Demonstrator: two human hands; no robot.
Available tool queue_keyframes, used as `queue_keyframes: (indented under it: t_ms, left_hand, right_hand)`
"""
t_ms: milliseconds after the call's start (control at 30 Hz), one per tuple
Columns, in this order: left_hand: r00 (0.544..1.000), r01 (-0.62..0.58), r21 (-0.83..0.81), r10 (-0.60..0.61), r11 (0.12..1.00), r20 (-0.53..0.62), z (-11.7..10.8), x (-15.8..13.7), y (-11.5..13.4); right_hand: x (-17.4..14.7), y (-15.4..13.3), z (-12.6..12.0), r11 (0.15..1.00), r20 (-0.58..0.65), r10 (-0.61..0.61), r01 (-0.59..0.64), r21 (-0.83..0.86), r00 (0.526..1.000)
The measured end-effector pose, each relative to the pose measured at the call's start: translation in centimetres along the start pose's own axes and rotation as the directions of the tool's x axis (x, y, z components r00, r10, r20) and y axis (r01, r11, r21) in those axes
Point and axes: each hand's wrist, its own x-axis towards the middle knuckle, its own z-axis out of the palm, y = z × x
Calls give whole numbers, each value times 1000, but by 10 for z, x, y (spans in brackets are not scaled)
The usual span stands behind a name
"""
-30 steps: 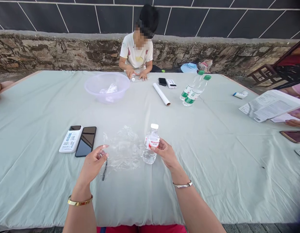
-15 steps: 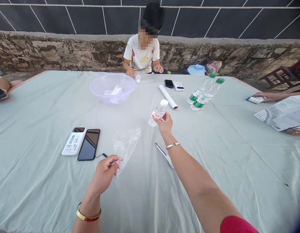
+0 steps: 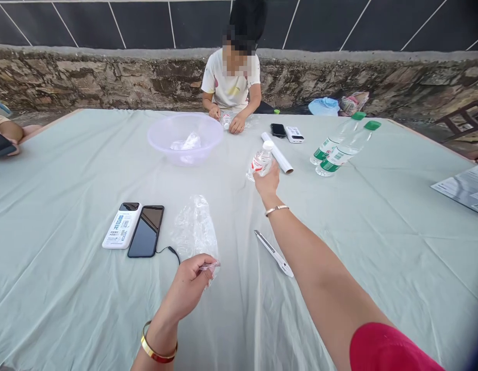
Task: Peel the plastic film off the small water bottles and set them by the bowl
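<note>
My left hand (image 3: 191, 286) pinches one end of a clear plastic bag (image 3: 196, 226), which spreads away from me over the cloth. Farther out, my right hand (image 3: 268, 178) is closed around a small clear bottle (image 3: 261, 162) with a white cap and a red-and-white label. The bottle stands nearly upright near a white roll (image 3: 278, 152). Beside my right forearm lies a white utility knife (image 3: 273, 252). A white power bank (image 3: 121, 225) and a black phone (image 3: 146, 232) lie left of the bag.
A pale purple basin (image 3: 155, 141) holds crumpled plastic. Two green-capped bottles (image 3: 333, 157) stand at the right. Across the table a person (image 3: 231, 82) handles another small bottle (image 3: 226, 121). A black phone (image 3: 278, 130) and a white power bank (image 3: 295, 135) lie behind the roll.
My right hand has carried the small bottle farther away, towards the white roll. My left hand has moved right with the bag's end. The person opposite has brought a hand to their bottle.
</note>
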Motion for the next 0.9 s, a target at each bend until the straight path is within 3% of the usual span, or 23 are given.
queue_keyframes:
  t_ms: [67,100,133,200,233,300,400,433,467,533,600,667,733,800,900]
  left_hand:
    - [996,-5,28,3,1000,86,4,-4,10]
    - [988,-12,23,8,1000,156,6,-8,16]
    - [972,-16,3,15,1000,232,8,-13,23]
    - [940,-11,-57,30,998,339,6,-25,37]
    - [937,-8,-80,36,997,348,3,-32,43]
    - [965,-40,-84,60,996,256,-9,-44,52]
    - [991,-114,41,116,993,-72,-32,-51,58]
    - [974,-112,100,129,989,-186,-39,-50,57]
    - [951,-97,154,137,983,-276,-44,-47,55]
    - [916,-68,220,149,973,-373,-50,-40,46]
    - [919,-70,224,151,972,-365,-52,-33,34]
    - [946,-64,187,119,980,-302,-50,-29,22]
    - [976,-23,137,52,990,-214,-43,-28,12]
    - [996,-13,102,21,995,-82,-31,-31,6]
    - [983,-73,47,64,996,174,-12,-36,5]
  right_hand:
    - [-44,-22,-13,993,200,-97,81,87,975]
    - [-69,-34,-19,957,459,-238,126,262,856]
    - [-95,-46,-25,900,656,-384,104,424,650]
    - [-142,-65,-34,809,799,-551,-79,582,240]
    - [-162,-70,-39,782,801,-590,-172,598,104]
    - [-191,-70,-48,761,793,-609,-307,571,-34]
    - [-215,-54,-66,865,879,-457,-300,402,-140]
    - [-220,-47,-73,911,917,-375,-237,338,-134]
    - [-223,-42,-80,946,948,-301,-158,284,-98]
    - [-223,-36,-96,975,975,-222,-3,222,34]
    - [-216,-38,-112,972,965,-220,117,204,143]
    - [-202,-47,-128,965,955,-232,168,202,183]
    - [-187,-57,-140,967,941,-242,133,215,236]
    - [-174,-63,-145,968,891,-247,66,240,380]
    - [-166,-56,-137,966,707,-235,80,246,667]
